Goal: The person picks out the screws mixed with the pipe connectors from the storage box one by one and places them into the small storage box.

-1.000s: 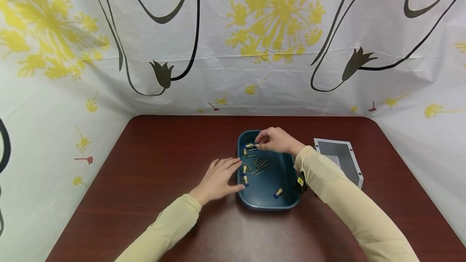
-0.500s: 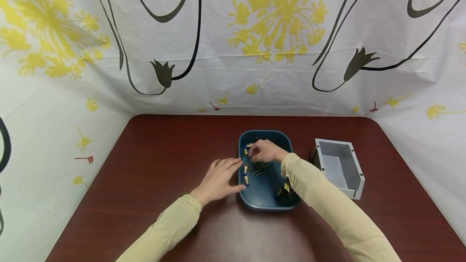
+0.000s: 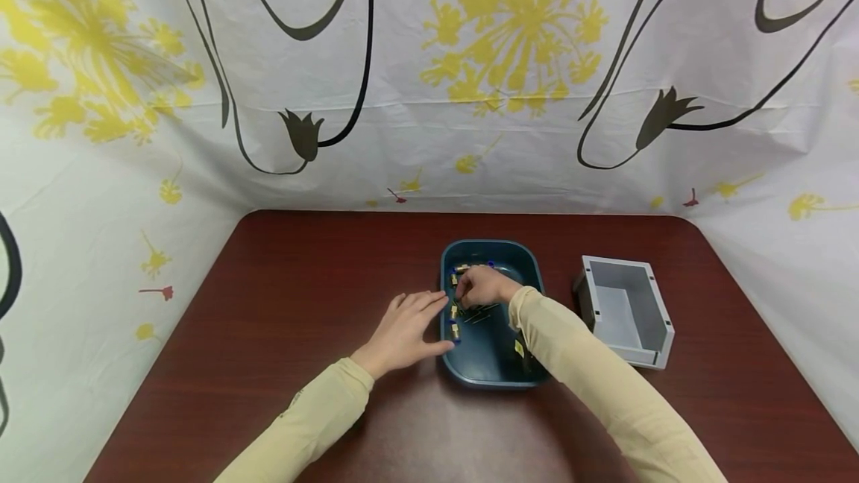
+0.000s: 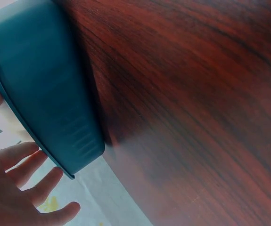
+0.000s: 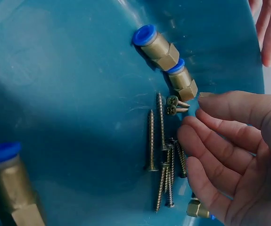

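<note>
Both hands are at the blue tray (image 3: pixel 479 362): the left hand (image 3: pixel 403 330) is spread, its fingertips against the near-left rim, while the right hand (image 3: pixel 486 285) reaches inside with fingers loosely curved. Nothing shows between its thumb and fingers in the right wrist view, though the thumb tip is just beside two screws (image 5: pixel 172 109) lying with their heads toward the camera. A loose cluster of long screws (image 5: pixel 161 122) lies next to the curled fingers. Two brass fittings with blue collars (image 5: pixel 160 49) sit end to end beyond the thumb; another is at that view's edge, well apart, and one is partly hidden below the hand. On the surface (image 3: pixel 322 267), a grey open-topped box (image 3: pixel 616 315) stands to the right, apart from the tray.

I judge the step in hand to be picking among these small parts. The next move calls for a narrow thumb-and-finger pinch on one screw, leaving its neighbours undisturbed.
</note>
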Available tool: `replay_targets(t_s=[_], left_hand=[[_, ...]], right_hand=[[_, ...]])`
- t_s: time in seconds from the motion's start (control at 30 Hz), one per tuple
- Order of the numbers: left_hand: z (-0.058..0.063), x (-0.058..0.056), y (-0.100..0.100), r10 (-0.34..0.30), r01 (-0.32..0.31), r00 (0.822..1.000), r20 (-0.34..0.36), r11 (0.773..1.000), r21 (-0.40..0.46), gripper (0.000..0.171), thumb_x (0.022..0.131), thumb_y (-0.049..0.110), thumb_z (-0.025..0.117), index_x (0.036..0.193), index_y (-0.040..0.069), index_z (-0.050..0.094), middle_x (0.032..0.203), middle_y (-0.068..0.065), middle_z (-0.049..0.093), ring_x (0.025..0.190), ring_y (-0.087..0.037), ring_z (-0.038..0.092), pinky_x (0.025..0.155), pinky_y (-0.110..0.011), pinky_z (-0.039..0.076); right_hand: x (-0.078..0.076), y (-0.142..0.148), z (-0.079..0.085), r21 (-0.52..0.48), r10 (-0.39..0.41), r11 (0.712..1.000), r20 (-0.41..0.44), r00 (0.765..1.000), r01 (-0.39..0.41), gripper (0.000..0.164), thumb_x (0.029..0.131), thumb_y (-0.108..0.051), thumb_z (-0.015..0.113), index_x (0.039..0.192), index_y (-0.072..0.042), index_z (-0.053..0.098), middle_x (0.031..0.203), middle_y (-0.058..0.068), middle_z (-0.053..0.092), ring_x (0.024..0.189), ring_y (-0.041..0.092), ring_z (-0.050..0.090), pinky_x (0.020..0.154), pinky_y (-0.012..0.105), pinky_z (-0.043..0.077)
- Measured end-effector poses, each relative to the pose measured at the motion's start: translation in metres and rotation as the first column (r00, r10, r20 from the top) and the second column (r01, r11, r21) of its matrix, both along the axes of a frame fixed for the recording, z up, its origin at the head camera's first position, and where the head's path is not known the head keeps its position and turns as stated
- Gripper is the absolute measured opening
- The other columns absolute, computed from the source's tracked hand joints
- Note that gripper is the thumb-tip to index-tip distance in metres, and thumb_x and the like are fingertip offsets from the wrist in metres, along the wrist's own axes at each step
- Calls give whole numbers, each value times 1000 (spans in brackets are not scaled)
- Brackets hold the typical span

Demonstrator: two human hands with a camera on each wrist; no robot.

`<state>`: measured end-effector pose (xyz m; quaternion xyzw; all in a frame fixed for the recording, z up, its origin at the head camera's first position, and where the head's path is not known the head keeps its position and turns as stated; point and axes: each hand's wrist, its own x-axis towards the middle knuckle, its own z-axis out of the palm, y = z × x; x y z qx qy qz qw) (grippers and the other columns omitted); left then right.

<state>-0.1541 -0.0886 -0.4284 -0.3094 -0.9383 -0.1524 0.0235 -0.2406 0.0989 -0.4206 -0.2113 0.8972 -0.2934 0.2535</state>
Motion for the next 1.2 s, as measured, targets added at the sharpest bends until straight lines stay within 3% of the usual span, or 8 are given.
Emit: replay_targets(t_s=[0.2,0.5,0.8,1.2], left_hand=[[0,0,1,3,-3,1000,3,1000,-6,72,76,52,59,132,10,42,134,-3,39,121,-23,33,95,-48,24],[0,0,0,4,-4,1000,6,1000,4,71,76,51,60,132,9,43,133,-3,39,121,-23,33,95,-48,24],[0,0,0,-2,2,1000,-10,1000,1,71,76,52,60,131,10,44,133,-3,40,120,-22,35,94,-47,26],[0,0,0,-6,6,1000,-14,1000,-5,71,77,53,57,132,10,43,134,-3,39,120,-22,34,94,-48,25]], right_hand=[[-2,-2,-2,5,-30,1000,57,998,30,15,75,4,60,89,-1,63,79,7,60,65,17,56,61,30,47],[-3,-11,-7,83,-7,996,-16,1000,9,16,71,1,67,86,-4,63,74,1,58,64,13,55,60,27,46],[-1,-15,-12,165,-26,986,-67,997,36,20,67,-2,71,81,-10,59,76,-1,55,69,14,51,61,29,43],[1,-16,-14,186,-56,981,-38,998,62,19,69,1,67,80,-10,57,76,2,53,66,18,49,57,30,41]])
